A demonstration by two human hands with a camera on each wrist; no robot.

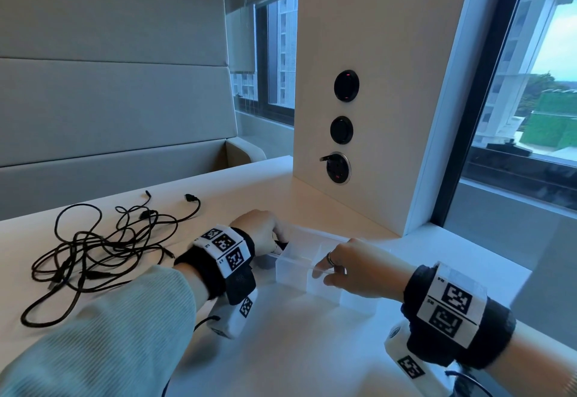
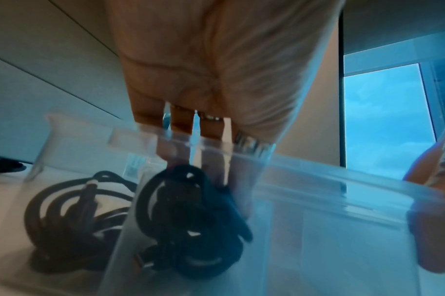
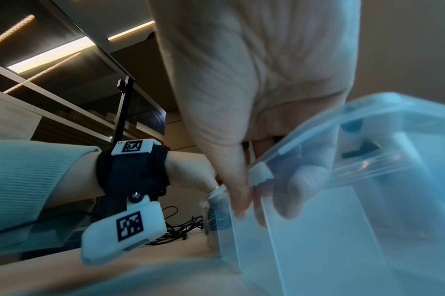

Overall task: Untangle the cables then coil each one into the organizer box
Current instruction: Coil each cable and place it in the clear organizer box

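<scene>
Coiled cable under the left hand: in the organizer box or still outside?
In. The left wrist view shows the coiled cable behind the clear organizer box wall, left hand fingers reaching over the rim onto it.

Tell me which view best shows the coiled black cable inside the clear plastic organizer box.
Left wrist: the coiled black cable shows through the clear plastic organizer box wall. The head view hides it behind the left hand; the right wrist view shows only a dark blur.

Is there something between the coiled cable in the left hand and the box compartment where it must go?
Nothing visible. The left hand already holds the coiled cable inside the organizer box.
</scene>
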